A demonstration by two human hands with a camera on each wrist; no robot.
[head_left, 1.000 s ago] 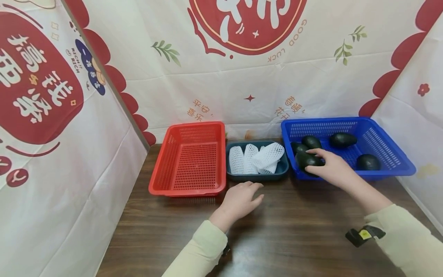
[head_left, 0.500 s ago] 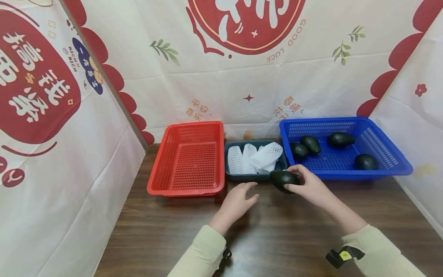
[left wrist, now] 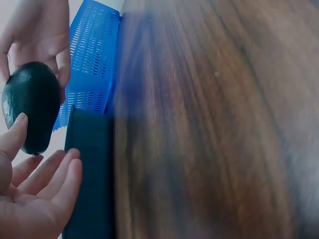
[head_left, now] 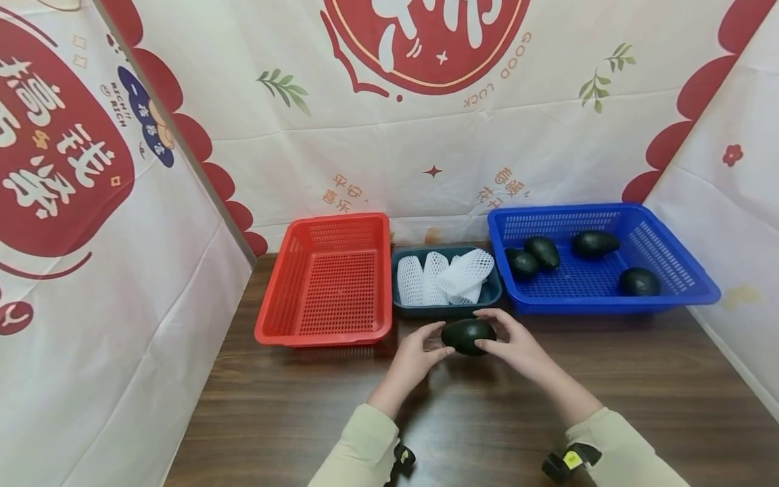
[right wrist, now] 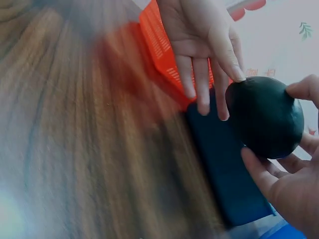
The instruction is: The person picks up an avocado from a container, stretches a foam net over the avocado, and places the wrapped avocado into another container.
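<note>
Freshly lifted from the blue basket [head_left: 615, 302], the avocado [head_left: 468, 337] is held above the bench [head_left: 487, 419], pinched by the right hand [head_left: 514, 345]; the left hand [head_left: 414, 357], fingers spread, meets its narrow end, suggesting a handover.

Left arm [head_left: 359, 443] and right arm [head_left: 615, 446] angle inward. Left hand [head_left: 416, 352]: fingers relaxed, nearly straight, thumb spread. Right hand [head_left: 516, 346] faces it, fingers and thumb curled, gripping.
</note>
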